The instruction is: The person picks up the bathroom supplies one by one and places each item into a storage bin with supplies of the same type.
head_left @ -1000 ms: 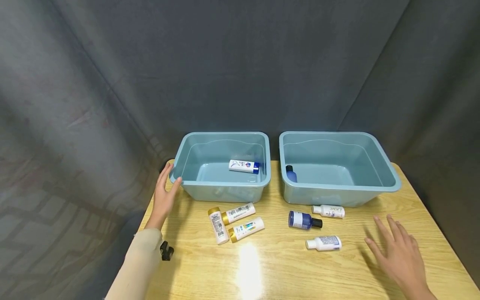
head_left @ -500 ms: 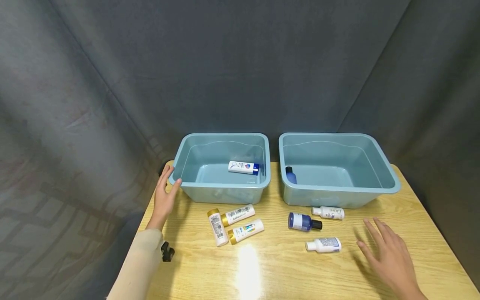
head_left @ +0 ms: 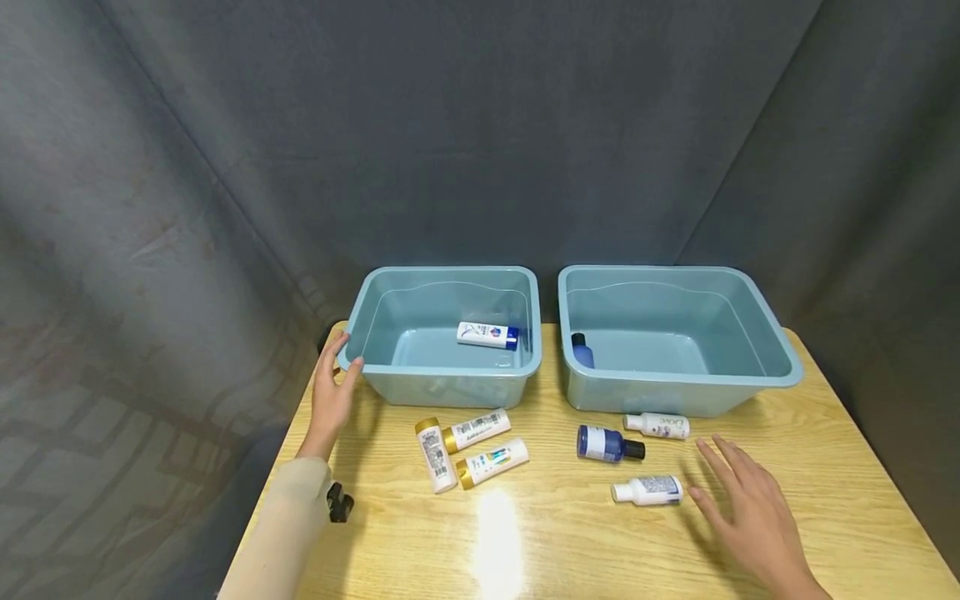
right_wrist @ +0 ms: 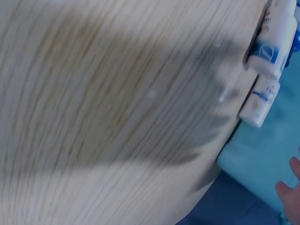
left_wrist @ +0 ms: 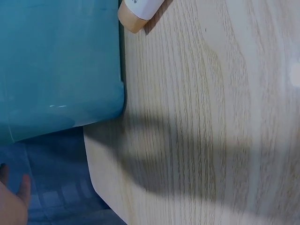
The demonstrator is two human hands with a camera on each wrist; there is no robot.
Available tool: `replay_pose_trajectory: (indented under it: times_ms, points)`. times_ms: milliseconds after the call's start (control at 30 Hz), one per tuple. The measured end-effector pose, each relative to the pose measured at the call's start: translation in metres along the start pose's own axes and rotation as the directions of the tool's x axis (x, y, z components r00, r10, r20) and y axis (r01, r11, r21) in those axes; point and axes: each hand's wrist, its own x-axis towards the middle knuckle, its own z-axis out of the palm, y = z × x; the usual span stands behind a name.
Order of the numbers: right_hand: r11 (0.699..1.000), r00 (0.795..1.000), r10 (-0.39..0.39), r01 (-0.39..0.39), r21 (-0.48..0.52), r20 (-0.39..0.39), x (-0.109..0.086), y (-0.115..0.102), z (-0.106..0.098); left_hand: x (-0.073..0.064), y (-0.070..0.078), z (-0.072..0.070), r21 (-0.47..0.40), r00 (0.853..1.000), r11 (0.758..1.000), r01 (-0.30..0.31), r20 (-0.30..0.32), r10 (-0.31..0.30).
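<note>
My left hand (head_left: 332,400) is at the near left corner of the left blue bin (head_left: 450,371), thumb and fingers spread by its rim; whether they touch it I cannot tell. My right hand (head_left: 753,517), fingers apart and holding nothing, hovers just right of a white bottle (head_left: 656,490) lying on the table. Behind that lie a second white bottle (head_left: 663,426) and a dark blue bottle (head_left: 600,442) with a black cap. Three white bottles with gold caps lie before the left bin: one upright-pointing (head_left: 437,457), one behind (head_left: 480,428), one in front (head_left: 495,462).
The right blue bin (head_left: 678,379) stands beside the left one and has a blue bottle (head_left: 582,353) in its near left corner. Inside the left bin lies a white bottle with a blue cap (head_left: 487,335). Grey curtains (head_left: 465,150) hang behind the wooden table (head_left: 570,550).
My right hand has moved left across the table, closer to the front white bottle. The left hand stays by the bin's corner, and the bottles lie where they were.
</note>
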Motion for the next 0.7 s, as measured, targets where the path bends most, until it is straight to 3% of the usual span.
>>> replay_pose_trajectory:
  times_ms: [500,700]
  points:
    - [0.995,0.997,-0.077,0.078,0.056,-0.018,0.007,-0.038,0.018,-0.003,-0.003,0.003,0.004,0.998,1.0,-0.012,-0.062,0.012]
    - [0.987,0.992,-0.111,0.117,0.111,-0.062,0.011,-0.051,0.025,-0.004,0.006,0.003,-0.041,0.998,0.998,0.037,-0.048,-0.039]
